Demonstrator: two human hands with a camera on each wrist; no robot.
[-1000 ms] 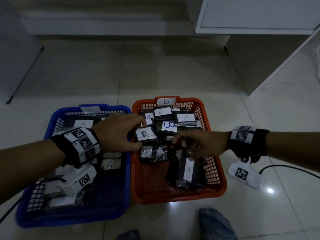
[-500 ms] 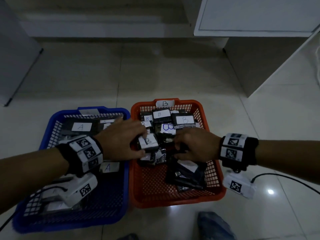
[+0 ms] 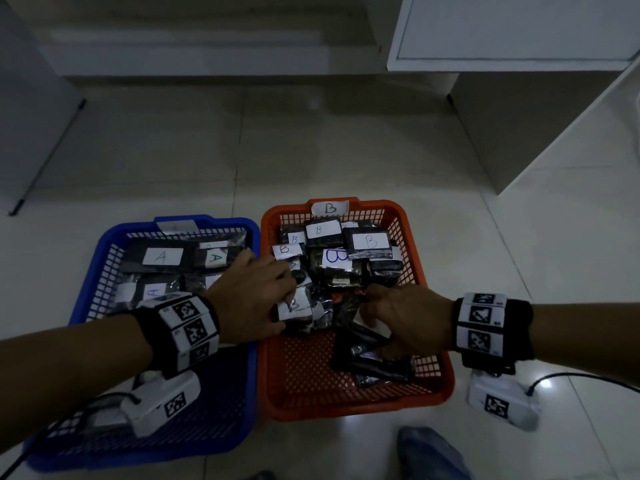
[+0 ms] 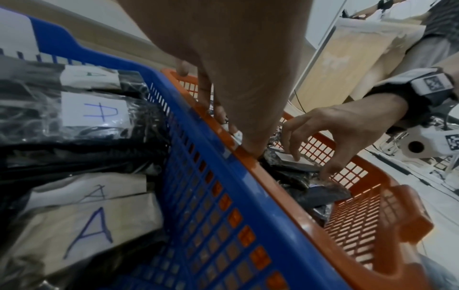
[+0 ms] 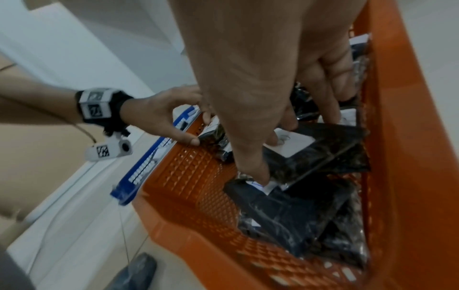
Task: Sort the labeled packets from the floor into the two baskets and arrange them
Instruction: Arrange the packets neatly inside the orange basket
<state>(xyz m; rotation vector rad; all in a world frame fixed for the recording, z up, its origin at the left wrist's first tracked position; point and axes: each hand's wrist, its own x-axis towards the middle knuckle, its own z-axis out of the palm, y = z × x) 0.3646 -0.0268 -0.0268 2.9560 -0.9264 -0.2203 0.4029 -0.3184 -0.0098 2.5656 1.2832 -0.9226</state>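
Note:
The blue basket [image 3: 104, 244] on the left holds several dark packets with "A" labels [image 3: 162, 256]. Beside it, the orange basket [image 3: 446, 375] holds several "B" packets [image 3: 370, 241], crowded at its far end. My left hand [image 3: 273, 299] reaches over the blue rim into the orange basket and pinches a B packet [image 3: 294, 306] between thumb and fingers. The right wrist view shows that pinch on the packet [image 5: 211, 135]. My right hand [image 3: 398, 320] curls its fingers and thumb round a black packet [image 3: 367, 362] lying tilted at the basket's near right.
Both baskets stand side by side, touching, on pale floor tiles [image 3: 311, 150]. A white cabinet [image 3: 519, 29] stands at the back right, and a grey panel [image 3: 31, 116] on the left. A shoe [image 3: 429, 452] sits just before the orange basket. A cable [image 3: 588, 375] trails right.
My left hand has drawn the B packet nearer along the orange basket's left side. My right hand has laid its upright black packet down flat and stays on it.

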